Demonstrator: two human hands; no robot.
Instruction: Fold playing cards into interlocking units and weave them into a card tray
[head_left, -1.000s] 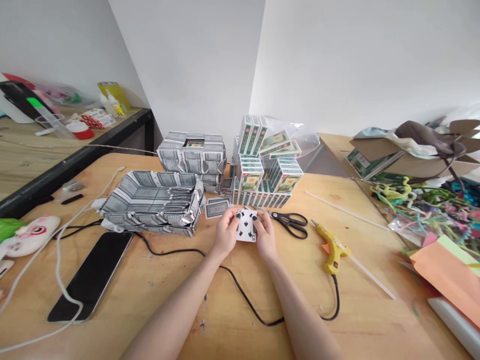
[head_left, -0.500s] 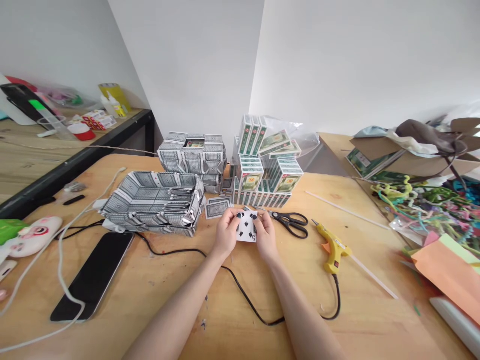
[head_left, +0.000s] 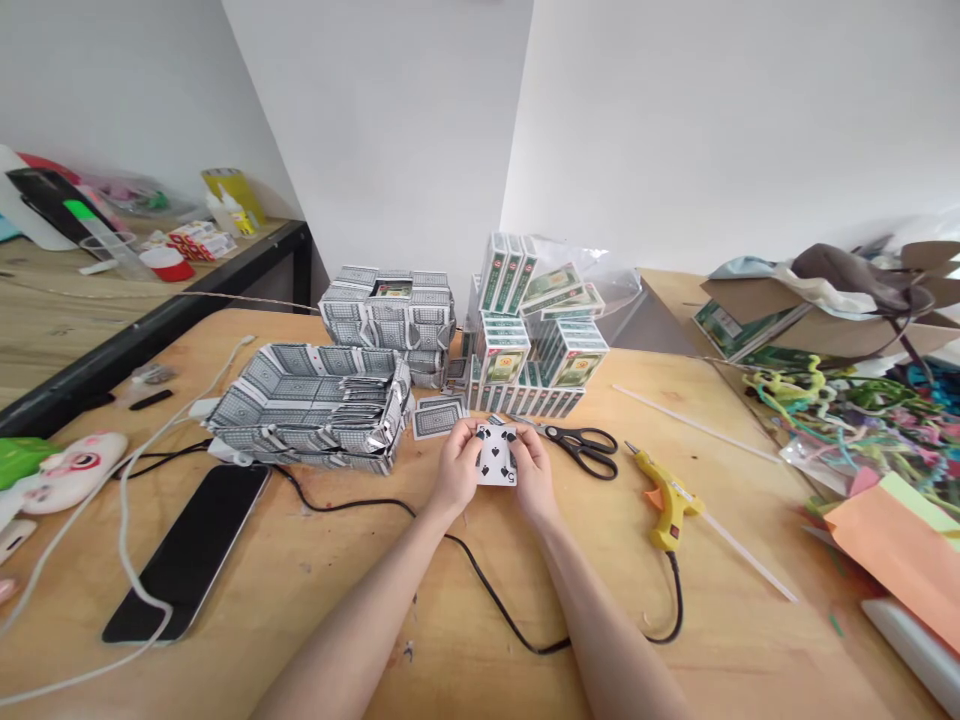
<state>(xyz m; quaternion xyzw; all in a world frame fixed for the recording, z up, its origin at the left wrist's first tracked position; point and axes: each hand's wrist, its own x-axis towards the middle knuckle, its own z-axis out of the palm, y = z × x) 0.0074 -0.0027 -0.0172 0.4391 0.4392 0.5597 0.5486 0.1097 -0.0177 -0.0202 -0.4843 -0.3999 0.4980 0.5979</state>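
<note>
Our left hand (head_left: pixel 457 467) and right hand (head_left: pixel 533 474) pinch a five of spades (head_left: pixel 496 456) between them, "5" readable.

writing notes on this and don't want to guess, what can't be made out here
All in the head view:
Side edges of the playing card: under the thumbs of the left hand and right hand.
Part of the scissors blades: behind the right hand.
Label wording on the glue gun: too small.
Far end of the orange paper: cut off by the right edge.
</note>
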